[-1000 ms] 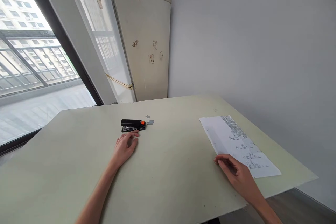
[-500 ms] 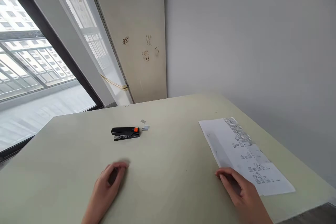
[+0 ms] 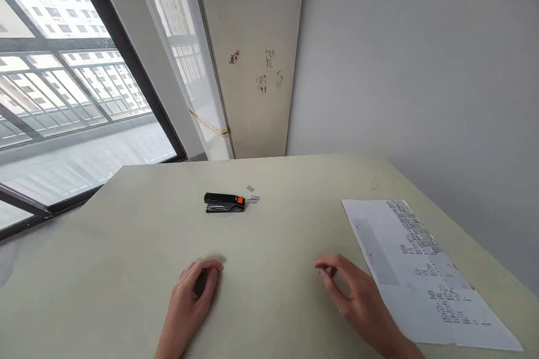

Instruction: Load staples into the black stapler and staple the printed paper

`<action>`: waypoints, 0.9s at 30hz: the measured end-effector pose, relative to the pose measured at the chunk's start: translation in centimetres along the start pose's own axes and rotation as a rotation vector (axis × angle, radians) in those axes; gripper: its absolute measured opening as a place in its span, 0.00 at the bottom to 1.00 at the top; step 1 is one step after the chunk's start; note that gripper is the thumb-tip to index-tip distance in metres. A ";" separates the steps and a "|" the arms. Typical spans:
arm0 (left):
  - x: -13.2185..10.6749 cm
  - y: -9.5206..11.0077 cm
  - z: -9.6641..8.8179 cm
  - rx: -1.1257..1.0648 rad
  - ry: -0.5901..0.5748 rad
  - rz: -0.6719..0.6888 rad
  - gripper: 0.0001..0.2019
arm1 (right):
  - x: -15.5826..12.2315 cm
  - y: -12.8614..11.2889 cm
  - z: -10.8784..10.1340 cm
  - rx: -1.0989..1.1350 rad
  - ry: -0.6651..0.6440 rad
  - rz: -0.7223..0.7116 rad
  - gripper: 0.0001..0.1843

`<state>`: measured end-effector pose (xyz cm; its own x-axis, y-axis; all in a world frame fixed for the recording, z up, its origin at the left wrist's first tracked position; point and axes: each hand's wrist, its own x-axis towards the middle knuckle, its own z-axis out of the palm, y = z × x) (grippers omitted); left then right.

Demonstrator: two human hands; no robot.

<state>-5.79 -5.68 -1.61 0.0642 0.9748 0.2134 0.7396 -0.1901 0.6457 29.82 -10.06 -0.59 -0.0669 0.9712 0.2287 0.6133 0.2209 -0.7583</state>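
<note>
My left hand (image 3: 191, 296) rests on the table with thumb and fingertips pressed together, and nothing shows in it. Beyond it lies a black stapler (image 3: 224, 202) with an orange-red patch at its right end. Close to the stapler's right end are several small strips of staples (image 3: 254, 199). My right hand (image 3: 352, 290) is at the tabletop, thumb and fingertips closed, with nothing visible between them. Right of that hand lies a sheet of printed paper (image 3: 391, 269), flat on the table; my right wrist and forearm overlap its lower left edge.
The pale table (image 3: 269, 235) stretches to a grey wall (image 3: 404, 67) on the right. A tall, worn cream refrigerator-like cabinet (image 3: 252, 112), tied with a cord, stands behind the table. At the left is a dark-framed window (image 3: 138, 84) with a railing beyond.
My right hand has moved left, from the paper's left edge onto the tabletop. My left hand has stayed near its place. The whole view has shifted, with the background now further right.
</note>
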 end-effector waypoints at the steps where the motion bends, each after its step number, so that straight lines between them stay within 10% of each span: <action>1: -0.2 0.0 -0.1 -0.007 -0.001 0.013 0.15 | 1.0 -0.6 0.4 0.005 -0.036 -0.030 0.12; 9: -0.4 0.0 -0.3 -0.052 -0.037 0.057 0.14 | 4.3 -1.1 1.4 -0.132 0.012 -0.075 0.12; 18: -1.1 -0.2 -0.1 -0.069 -0.010 0.070 0.12 | 21.1 -4.7 12.1 -0.196 -0.158 -0.316 0.22; 27: -0.8 -0.1 -0.1 -0.083 -0.014 0.048 0.13 | 23.0 -2.5 13.2 -0.237 -0.253 -0.418 0.14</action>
<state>-5.99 -6.44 -1.77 0.1085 0.9658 0.2356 0.6772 -0.2453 0.6937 16.33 12.92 -1.47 -0.5126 0.8025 0.3054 0.6523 0.5953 -0.4692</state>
